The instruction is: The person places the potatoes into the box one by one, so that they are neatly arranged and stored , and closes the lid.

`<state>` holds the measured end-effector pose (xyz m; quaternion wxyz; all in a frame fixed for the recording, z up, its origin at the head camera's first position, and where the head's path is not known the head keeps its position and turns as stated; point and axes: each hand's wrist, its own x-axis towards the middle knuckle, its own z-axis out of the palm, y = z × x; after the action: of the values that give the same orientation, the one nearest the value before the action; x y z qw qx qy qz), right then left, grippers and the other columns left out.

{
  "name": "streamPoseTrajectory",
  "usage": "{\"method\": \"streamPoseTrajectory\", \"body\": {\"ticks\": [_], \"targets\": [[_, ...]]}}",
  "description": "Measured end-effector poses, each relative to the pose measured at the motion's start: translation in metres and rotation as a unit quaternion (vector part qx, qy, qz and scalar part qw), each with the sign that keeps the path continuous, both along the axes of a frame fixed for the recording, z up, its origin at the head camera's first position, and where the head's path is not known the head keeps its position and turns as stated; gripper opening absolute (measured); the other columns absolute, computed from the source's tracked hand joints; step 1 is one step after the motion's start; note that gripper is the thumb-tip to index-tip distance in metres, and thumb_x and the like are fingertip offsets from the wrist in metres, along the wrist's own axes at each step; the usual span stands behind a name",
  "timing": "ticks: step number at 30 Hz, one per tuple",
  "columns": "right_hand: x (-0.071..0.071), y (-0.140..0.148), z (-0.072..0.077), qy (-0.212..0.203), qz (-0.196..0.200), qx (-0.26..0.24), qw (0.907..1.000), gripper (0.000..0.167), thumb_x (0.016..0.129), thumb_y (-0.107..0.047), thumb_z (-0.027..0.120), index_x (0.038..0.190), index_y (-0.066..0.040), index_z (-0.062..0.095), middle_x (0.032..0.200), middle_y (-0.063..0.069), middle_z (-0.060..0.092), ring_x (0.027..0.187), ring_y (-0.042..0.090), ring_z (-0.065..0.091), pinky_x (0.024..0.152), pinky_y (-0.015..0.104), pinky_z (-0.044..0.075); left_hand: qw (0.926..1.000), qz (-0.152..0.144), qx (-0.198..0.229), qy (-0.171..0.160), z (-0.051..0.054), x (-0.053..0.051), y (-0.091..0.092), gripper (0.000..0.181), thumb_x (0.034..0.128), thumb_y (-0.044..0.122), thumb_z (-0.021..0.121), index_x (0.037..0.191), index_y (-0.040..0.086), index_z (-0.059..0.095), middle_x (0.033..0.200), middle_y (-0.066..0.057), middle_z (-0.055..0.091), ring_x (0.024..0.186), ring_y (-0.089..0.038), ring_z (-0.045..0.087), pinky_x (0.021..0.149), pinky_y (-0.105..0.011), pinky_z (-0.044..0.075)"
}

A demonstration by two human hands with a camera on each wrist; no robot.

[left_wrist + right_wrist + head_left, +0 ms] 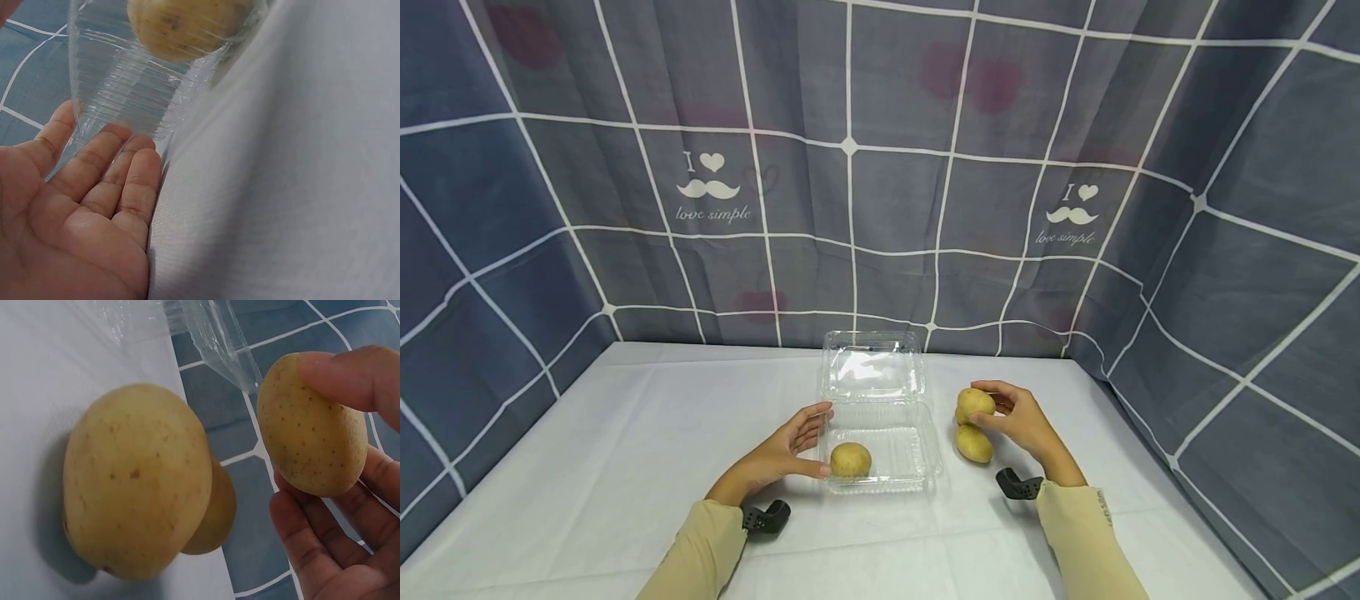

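Progress, as judged: one of four visible potatoes is loaded, three are out; clock directions per head view, 12 away from the person. In the clear plastic tray point(898, 433), one potato point(851, 460) is seated at 8 o'clock; the centre and the 1-to-5 o'clock side are unfilled. The hinged lid point(872, 367) is flipped back at 12 o'clock, not closed.

At 3 o'clock from the tray, the held potato point(974, 402) is pinched between thumb and fingers of the right hand point(1022, 423); not yet over the tray. A loose potato point(973, 446) is left on the white cloth point(587, 483) at 6 o'clock from it. Another, the partly hidden potato point(220, 509), is shown behind the loose one in the right wrist view.

Tray's 9 o'clock wall is touched by the left hand point(775, 458); its fingers are relaxed, nothing is clenched. Left, as judged: three potatoes to be loaded, then lid to be shut.
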<state>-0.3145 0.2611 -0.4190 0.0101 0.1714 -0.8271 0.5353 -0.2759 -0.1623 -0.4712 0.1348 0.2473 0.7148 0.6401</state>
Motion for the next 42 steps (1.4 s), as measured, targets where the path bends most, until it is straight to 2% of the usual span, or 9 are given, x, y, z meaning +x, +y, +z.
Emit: {"method": "streamPoseTrajectory", "body": {"ticks": [6, 11, 21, 30, 33, 40, 42], "targets": [[0.001, -0.008, 0.001, 0.003, 0.014, 0.000, 0.9999, 0.057, 0.093, -0.002, 0.083, 0.143, 0.013, 0.060, 0.143, 0.029, 0.064, 0.127, 0.037, 0.066, 0.104, 0.023, 0.055, 1.0000, -0.001, 0.001, 0.004, 0.000, -0.001, -0.001, 0.109, 0.0868, 0.007, 0.091, 0.168, -0.007, 0.019, 0.172, -0.035, 0.021, 0.159, -0.055, 0.021, 0.130, -0.061, 0.024], [0.002, -0.015, 0.002, 0.009, 0.026, 0.010, 0.9996, 0.057, 0.093, -0.002, 0.083, 0.142, 0.014, 0.060, 0.141, 0.028, 0.066, 0.125, 0.037, 0.066, 0.105, 0.030, 0.056, 1.0000, 0.000, 0.001, 0.004, 0.000, -0.001, -0.001, 0.109, 0.0867, 0.007, 0.091, 0.168, -0.007, 0.019, 0.172, -0.035, 0.021, 0.159, -0.055, 0.021, 0.130, -0.060, 0.023], [0.002, -0.026, -0.002, 0.013, 0.042, 0.014, 0.9989, 0.052, 0.091, -0.001, 0.085, 0.138, 0.011, 0.065, 0.139, 0.027, 0.068, 0.117, 0.025, 0.068, 0.097, 0.019, 0.056, 1.0000, 0.002, -0.002, -0.001, 0.001, 0.000, 0.000, 0.109, 0.0868, 0.007, 0.091, 0.168, -0.007, 0.019, 0.173, -0.034, 0.021, 0.159, -0.055, 0.021, 0.130, -0.060, 0.023], [0.006, -0.038, -0.006, 0.022, 0.068, -0.005, 0.9975, 0.051, 0.092, 0.002, 0.083, 0.136, 0.015, 0.063, 0.137, 0.031, 0.067, 0.111, 0.010, 0.070, 0.095, 0.018, 0.057, 1.0000, 0.002, -0.002, -0.003, 0.001, 0.001, 0.001, 0.109, 0.0864, 0.008, 0.091, 0.168, -0.006, 0.020, 0.173, -0.035, 0.021, 0.159, -0.055, 0.021, 0.131, -0.062, 0.022], [0.007, -0.042, -0.006, 0.019, 0.070, -0.006, 0.9973, 0.050, 0.092, 0.002, 0.083, 0.137, 0.014, 0.064, 0.137, 0.030, 0.067, 0.111, 0.010, 0.070, 0.096, 0.018, 0.057, 1.0000, 0.003, -0.002, -0.003, 0.000, 0.000, 0.001, 0.109, 0.0863, 0.008, 0.091, 0.168, -0.006, 0.020, 0.173, -0.034, 0.021, 0.159, -0.054, 0.021, 0.131, -0.061, 0.022], [0.009, -0.049, -0.007, 0.030, 0.071, 0.004, 0.9970, 0.049, 0.092, 0.002, 0.084, 0.135, 0.014, 0.065, 0.135, 0.029, 0.068, 0.114, 0.024, 0.069, 0.097, 0.022, 0.058, 1.0000, 0.002, -0.002, 0.002, -0.001, 0.001, 0.001, 0.109, 0.0867, 0.008, 0.091, 0.168, -0.007, 0.020, 0.173, -0.035, 0.021, 0.159, -0.054, 0.021, 0.130, -0.060, 0.024], [0.009, -0.051, -0.007, 0.031, 0.077, 0.001, 0.9966, 0.049, 0.091, 0.002, 0.084, 0.135, 0.014, 0.065, 0.135, 0.029, 0.068, 0.114, 0.024, 0.069, 0.096, 0.022, 0.058, 1.0000, 0.001, -0.001, 0.003, -0.001, 0.001, 0.000, 0.109, 0.0867, 0.008, 0.091, 0.167, -0.007, 0.020, 0.172, -0.035, 0.021, 0.159, -0.055, 0.021, 0.130, -0.060, 0.024]]}}
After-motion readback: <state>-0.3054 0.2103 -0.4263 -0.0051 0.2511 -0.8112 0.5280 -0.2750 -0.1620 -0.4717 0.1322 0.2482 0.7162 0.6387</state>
